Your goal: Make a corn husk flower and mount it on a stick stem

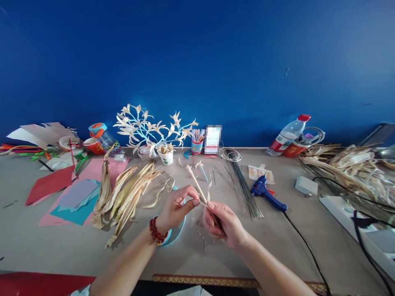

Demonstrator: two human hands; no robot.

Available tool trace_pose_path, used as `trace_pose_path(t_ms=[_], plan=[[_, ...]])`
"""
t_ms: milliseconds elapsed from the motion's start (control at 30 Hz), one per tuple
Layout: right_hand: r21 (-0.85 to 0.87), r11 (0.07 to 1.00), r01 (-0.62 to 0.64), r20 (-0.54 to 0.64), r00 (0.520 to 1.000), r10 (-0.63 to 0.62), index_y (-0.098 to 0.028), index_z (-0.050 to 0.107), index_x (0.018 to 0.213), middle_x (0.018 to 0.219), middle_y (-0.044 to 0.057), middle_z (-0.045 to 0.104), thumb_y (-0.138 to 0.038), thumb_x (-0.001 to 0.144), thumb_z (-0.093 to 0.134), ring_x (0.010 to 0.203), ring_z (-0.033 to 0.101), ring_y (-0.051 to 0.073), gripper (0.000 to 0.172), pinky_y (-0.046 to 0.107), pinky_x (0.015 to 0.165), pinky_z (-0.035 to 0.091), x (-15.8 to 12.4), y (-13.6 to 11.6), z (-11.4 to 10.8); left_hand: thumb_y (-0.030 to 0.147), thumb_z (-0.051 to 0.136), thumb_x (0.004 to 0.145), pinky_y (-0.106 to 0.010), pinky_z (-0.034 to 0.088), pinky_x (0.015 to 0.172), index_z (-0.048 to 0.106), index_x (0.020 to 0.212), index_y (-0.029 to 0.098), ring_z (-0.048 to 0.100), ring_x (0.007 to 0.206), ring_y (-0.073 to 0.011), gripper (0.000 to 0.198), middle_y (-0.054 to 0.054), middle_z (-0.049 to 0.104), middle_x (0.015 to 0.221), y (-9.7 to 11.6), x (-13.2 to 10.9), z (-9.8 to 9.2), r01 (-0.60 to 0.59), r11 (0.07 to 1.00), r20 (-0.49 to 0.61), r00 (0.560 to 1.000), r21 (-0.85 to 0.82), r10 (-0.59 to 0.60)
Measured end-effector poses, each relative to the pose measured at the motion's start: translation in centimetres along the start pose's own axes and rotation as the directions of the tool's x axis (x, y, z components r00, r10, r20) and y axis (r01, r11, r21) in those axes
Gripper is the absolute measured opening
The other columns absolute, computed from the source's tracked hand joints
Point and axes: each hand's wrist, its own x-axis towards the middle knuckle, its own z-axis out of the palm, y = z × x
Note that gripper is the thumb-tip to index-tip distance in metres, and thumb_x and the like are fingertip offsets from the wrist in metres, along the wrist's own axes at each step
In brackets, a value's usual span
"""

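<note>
My right hand (224, 223) is wrapped round a thin stick, whose pale, husk-coloured upper part (197, 183) points up and away from me. The stick's dark lower end shows under my fingers. My left hand (180, 209), with a red bead bracelet at the wrist, is beside the stick with thumb and forefinger pinched together. A narrow pale husk strip (210, 187) rises by my right thumb, and its lower end runs towards the left fingertips. Just beyond the stick lies a small husk flower (200, 165) on a blue stem. Below my left hand is a blue round container (180, 234), partly hidden.
Corn husks (132, 193) and coloured paper (77, 209) lie left. Husk flowers stand in a white cup (166, 157) at the back. Wires (245, 191), a blue glue gun (268, 197) with its cord, a power strip (354, 222) and a bottle (288, 135) are right.
</note>
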Motion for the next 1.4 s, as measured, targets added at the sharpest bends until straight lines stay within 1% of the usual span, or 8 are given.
trace_pose_path(t_ms=[467, 633, 700, 833, 1000, 1200, 1300, 1400], plan=[[-0.021, 0.999, 0.035, -0.001, 0.999, -0.035, -0.018, 0.048, 0.061, 0.04, -0.01, 0.031, -0.055, 0.09, 0.058, 0.035, 0.014, 0.004, 0.048, 0.016, 0.032, 0.011, -0.5, -0.3, -0.2, 0.036, 0.059, 0.092, -0.034, 0.048, 0.084, 0.062, 0.082, 0.019, 0.06, 0.085, -0.0182, 0.02, -0.003, 0.064, 0.083, -1.0, 0.4, -0.9, 0.122, 0.992, -0.044, 0.992, 0.042, -0.12], [-0.303, 0.948, 0.101, -0.106, 0.985, -0.139, -0.017, 0.05, 0.06, 0.046, -0.006, 0.037, -0.062, 0.089, 0.056, 0.039, 0.021, 0.005, 0.053, 0.02, 0.036, 0.014, -0.4, -0.7, -0.1, 0.036, 0.055, 0.095, -0.045, 0.042, 0.103, 0.065, 0.108, 0.022, 0.057, 0.114, -0.0263, 0.022, -0.011, 0.064, 0.119, 1.2, 0.3, -0.7, -0.103, 0.991, 0.022, 0.995, 0.088, 0.101], [-0.402, 0.909, 0.108, -0.121, 0.978, -0.169, -0.017, 0.049, 0.061, 0.049, -0.006, 0.038, -0.062, 0.091, 0.054, 0.042, 0.024, 0.006, 0.054, 0.021, 0.039, 0.015, -0.2, -0.6, -0.1, 0.037, 0.057, 0.093, -0.046, 0.042, 0.103, 0.065, 0.107, 0.022, 0.057, 0.112, -0.027, 0.021, -0.011, 0.064, 0.113, 2.1, 0.0, -0.2, -0.179, 0.97, 0.034, 0.984, 0.162, 0.176], [-0.526, 0.837, 0.151, -0.09, 0.969, -0.231, -0.017, 0.046, 0.06, 0.052, -0.005, 0.037, -0.059, 0.094, 0.05, 0.047, 0.029, 0.007, 0.054, 0.022, 0.043, 0.019, 0.0, -0.3, -0.1, 0.022, 0.057, 0.094, -0.042, 0.043, 0.1, 0.062, 0.095, 0.022, 0.061, 0.095, -0.0207, 0.005, -0.004, 0.066, 0.095, 2.8, -0.5, 0.8, -0.154, 0.934, 0.014, 0.987, 0.321, 0.158], [-0.389, 0.917, 0.088, -0.083, 0.988, -0.13, -0.018, 0.047, 0.059, 0.048, -0.006, 0.037, -0.06, 0.092, 0.052, 0.041, 0.025, 0.006, 0.054, 0.022, 0.039, 0.016, -0.2, -0.3, 0.2, 0.023, 0.056, 0.095, -0.04, 0.045, 0.095, 0.059, 0.088, 0.021, 0.061, 0.087, -0.0189, 0.008, -0.003, 0.065, 0.086, 2.2, -0.3, 0.4, -0.177, 0.941, 0.032, 0.984, 0.288, 0.175], [-0.131, 0.991, -0.006, -0.078, 0.997, -0.004, -0.018, 0.048, 0.061, 0.042, -0.009, 0.032, -0.058, 0.089, 0.057, 0.036, 0.017, 0.005, 0.05, 0.019, 0.033, 0.012, -0.4, -0.6, 0.3, 0.032, 0.056, 0.095, -0.046, 0.039, 0.104, 0.058, 0.082, 0.021, 0.059, 0.086, -0.0191, 0.017, -0.002, 0.063, 0.082, 1.3, 0.4, -0.2, -0.127, 0.958, -0.012, 0.991, 0.256, 0.134], [-0.127, 0.992, 0.001, -0.075, 0.997, -0.01, -0.019, 0.047, 0.06, 0.042, -0.009, 0.031, -0.059, 0.089, 0.056, 0.036, 0.016, 0.005, 0.05, 0.019, 0.033, 0.012, -0.4, -0.6, 0.2, 0.032, 0.055, 0.096, -0.046, 0.039, 0.104, 0.057, 0.082, 0.021, 0.059, 0.085, -0.0188, 0.018, -0.003, 0.062, 0.082, 1.2, 0.4, -0.3, -0.093, 0.97, -0.002, 0.995, 0.223, 0.096], [-0.261, 0.963, 0.061, -0.107, 0.99, -0.091, -0.018, 0.048, 0.061, 0.045, -0.008, 0.035, -0.061, 0.09, 0.055, 0.038, 0.02, 0.005, 0.052, 0.02, 0.036, 0.013, -0.4, -0.7, 0.2, 0.035, 0.055, 0.095, -0.046, 0.04, 0.104, 0.06, 0.088, 0.021, 0.06, 0.095, -0.0216, 0.016, -0.006, 0.065, 0.092, 1.4, 0.2, -0.3, -0.091, 0.976, 0.044, 0.995, 0.2, 0.084]])
